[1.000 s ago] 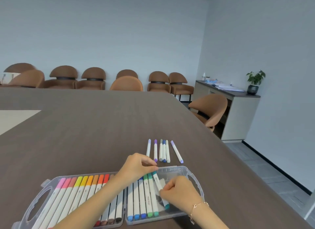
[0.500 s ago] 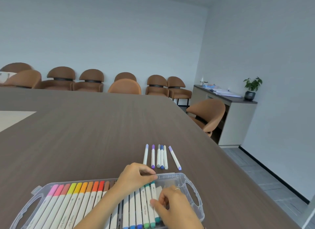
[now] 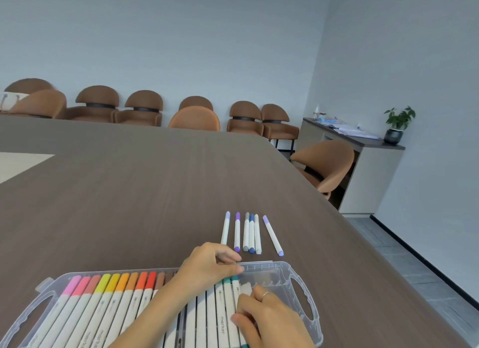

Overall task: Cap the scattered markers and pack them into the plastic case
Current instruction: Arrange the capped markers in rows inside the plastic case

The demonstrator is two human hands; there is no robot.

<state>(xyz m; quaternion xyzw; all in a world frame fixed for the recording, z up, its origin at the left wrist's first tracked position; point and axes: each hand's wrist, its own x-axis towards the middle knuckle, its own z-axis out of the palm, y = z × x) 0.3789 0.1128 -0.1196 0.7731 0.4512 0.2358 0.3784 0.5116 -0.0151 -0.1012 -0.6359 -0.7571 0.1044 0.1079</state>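
Pressing teal marker (image 3: 235, 286) into case (image 3: 298, 272) | hands: left (image 3: 207, 266) far end, right (image 3: 267, 314) near

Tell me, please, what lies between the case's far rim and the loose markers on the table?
In the head view, only bare table separates the case rim from the loose markers; the left hand overlaps that strip's left end.

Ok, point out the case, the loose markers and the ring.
case (image 3: 298, 267): head view, clear far rim.
loose markers (image 3: 251, 233): head view, barrel of the blue-capped one.
ring (image 3: 265, 294): head view, band on right hand's finger.
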